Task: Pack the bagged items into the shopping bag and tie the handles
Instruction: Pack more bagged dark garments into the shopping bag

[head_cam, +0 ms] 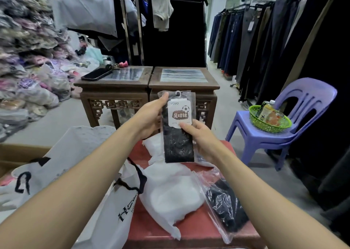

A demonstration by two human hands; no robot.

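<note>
black socks in a clear packet are held upright by both hands, left grip and right grip closed on its edges; the shopping bag lies at seven o'clock, nearer the left hand.

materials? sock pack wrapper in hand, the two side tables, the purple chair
Sock pack wrapper: clear glossy plastic film, going by glare and see-through edges; the label looks like printed card. Side tables: dark carved wood, seemingly varnished; top insets look like polished stone or glass, hard to tell. Purple chair: moulded plastic, smooth and semi-matte, with one-piece slotted back.
</note>
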